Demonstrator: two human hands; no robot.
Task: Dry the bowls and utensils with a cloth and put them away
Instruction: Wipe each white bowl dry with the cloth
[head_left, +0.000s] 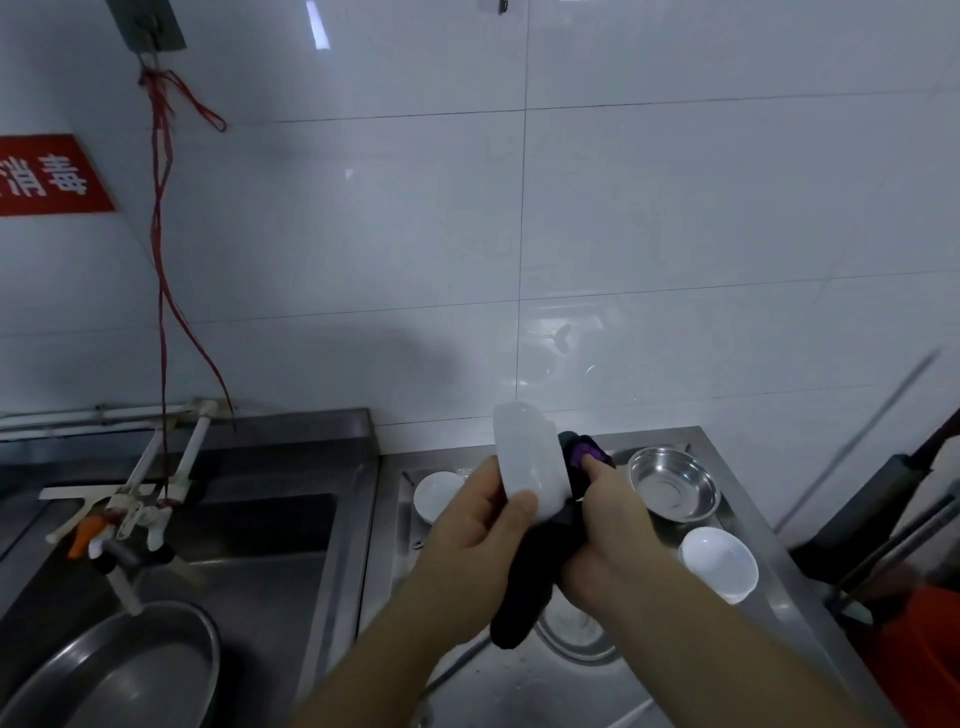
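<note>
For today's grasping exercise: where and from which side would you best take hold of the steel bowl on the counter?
Probably pinch the steel bowl by its near rim, coming from above. It sits upright and open, its thin flared lip exposed, with the white bowl close in front.

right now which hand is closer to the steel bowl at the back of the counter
Right. The right hand, gripping the dark cloth, is just beside the steel bowl; the left hand, holding the white bowl, is farther away.

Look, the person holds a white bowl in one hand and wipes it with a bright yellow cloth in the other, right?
Not quite. The cloth is dark, nearly black with a purple patch, not bright yellow. The head view shows it. The rest holds: the left hand holds the white bowl, and the right hand wipes it with the cloth.
</note>
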